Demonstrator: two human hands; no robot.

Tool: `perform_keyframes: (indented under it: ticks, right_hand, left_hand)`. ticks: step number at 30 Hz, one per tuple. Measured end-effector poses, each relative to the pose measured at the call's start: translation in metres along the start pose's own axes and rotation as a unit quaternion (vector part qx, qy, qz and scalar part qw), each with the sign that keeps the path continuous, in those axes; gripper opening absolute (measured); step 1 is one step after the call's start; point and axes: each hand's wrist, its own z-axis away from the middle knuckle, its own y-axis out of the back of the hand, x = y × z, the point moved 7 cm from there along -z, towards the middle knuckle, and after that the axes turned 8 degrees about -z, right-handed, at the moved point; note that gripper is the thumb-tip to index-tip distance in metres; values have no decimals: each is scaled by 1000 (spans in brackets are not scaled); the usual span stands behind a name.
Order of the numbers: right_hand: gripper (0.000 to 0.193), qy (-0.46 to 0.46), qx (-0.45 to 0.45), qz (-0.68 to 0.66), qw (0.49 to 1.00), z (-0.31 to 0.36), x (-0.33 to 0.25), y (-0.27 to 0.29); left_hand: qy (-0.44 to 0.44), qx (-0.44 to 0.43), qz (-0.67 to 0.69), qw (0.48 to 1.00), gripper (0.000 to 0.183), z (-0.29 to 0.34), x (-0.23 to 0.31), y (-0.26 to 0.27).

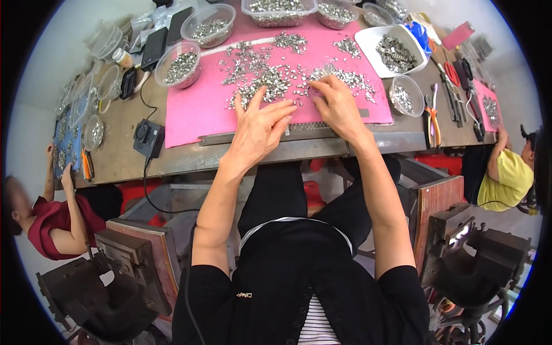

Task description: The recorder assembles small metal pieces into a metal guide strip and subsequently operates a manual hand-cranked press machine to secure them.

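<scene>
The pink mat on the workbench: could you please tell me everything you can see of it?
The pink mat is a flat, rectangular sheet, apparently soft rubber or foam, lying on the brown workbench. Small silvery metal parts lie scattered over its far half; the near left part is bare. A grey metal strip runs along its near edge. The left hand and right hand rest on it among the parts. Clear bowls of parts overlap its far edges.

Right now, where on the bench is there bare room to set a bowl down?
Bare pink mat left of the left hand, below the metal parts. Bare bench between the black adapter and the left edge. Crowded: mat centre, bowls along the back, and tools by the pliers.
</scene>
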Motion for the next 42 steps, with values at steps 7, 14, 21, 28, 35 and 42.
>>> perform_keyframes:
  ticks: [7, 14, 21, 28, 35, 42]
  right_hand:
    - [20, 20, -62, 12, 998, 11, -16, -2]
    - [17, -40, -35, -56, 997, 16, -4, 15]
    - [10, -107, -29, -83, 990, 13, 0, 5]
    - [9, -23, 3, 28, 999, 11, -6, 0]
    - [8, -37, -12, 16, 999, 18, -10, 0]
    - [5, -29, 14, -38, 999, 46, -26, 19]
  left_hand:
    - [42, 96, 0, 995, 13, -11, -14, 7]
    - [39, 81, -79, 993, 16, -28, -11, -7]
    - [29, 107, -77, 991, 10, -29, -13, -11]
    - [17, 111, -85, 990, 7, -28, -12, -4]
    - [-8, 86, -101, 991, 9, -32, -12, -5]
    - [-64, 112, 4, 992, 11, -8, 38, -4]
